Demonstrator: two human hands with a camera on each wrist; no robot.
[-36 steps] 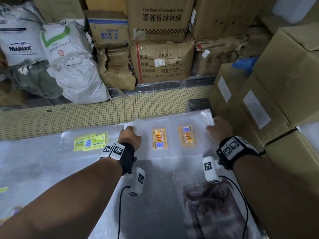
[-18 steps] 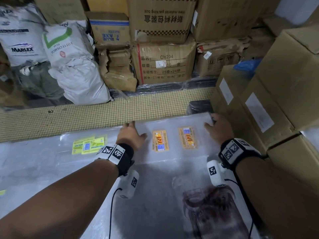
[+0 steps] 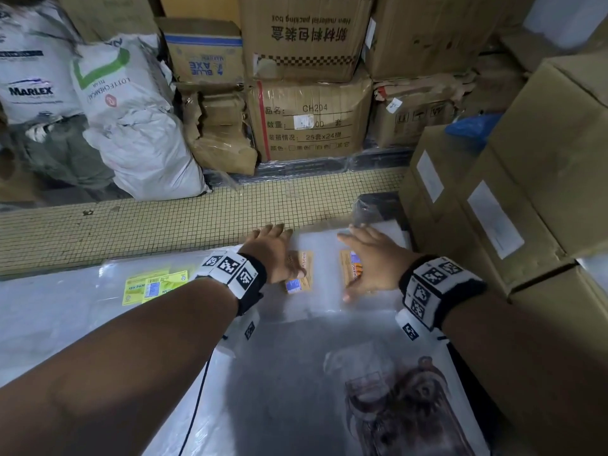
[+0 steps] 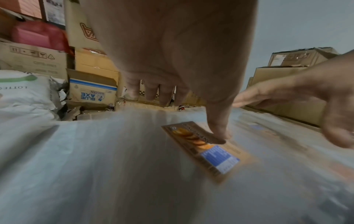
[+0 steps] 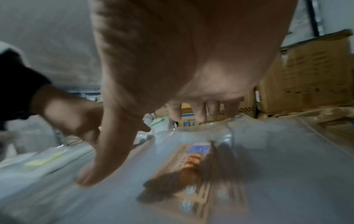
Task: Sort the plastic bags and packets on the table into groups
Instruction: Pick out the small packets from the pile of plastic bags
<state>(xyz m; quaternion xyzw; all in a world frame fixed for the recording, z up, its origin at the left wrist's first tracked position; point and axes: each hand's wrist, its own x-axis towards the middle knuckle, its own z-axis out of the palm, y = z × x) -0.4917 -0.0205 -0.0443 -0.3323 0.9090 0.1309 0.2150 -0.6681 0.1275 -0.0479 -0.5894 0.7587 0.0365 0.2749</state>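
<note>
A stack of clear plastic bags (image 3: 324,304) with two orange labels lies at the table's far right. My left hand (image 3: 271,250) lies flat on it, fingers straight, thumb on the left orange label (image 3: 301,278) (image 4: 206,149). My right hand (image 3: 368,258) lies flat over the right orange label (image 3: 348,263) (image 5: 193,165), thumb (image 5: 107,154) spread down to the plastic. Neither hand curls round anything. To the left lie clear bags with yellow-green labels (image 3: 153,286). A clear bag printed with a brown animal (image 3: 404,406) lies nearest me.
Cardboard boxes (image 3: 513,179) crowd the table's right side, close to my right wrist. A black packet (image 3: 371,205) sits past the stack. A yellow tiled ledge (image 3: 164,225) runs behind the table, with white sacks (image 3: 131,126) and stacked cartons (image 3: 306,120) beyond it.
Both hands left the far corners of the orange-labelled stack, moved inward and opened flat; they now lie on top of it, over the two labels.
</note>
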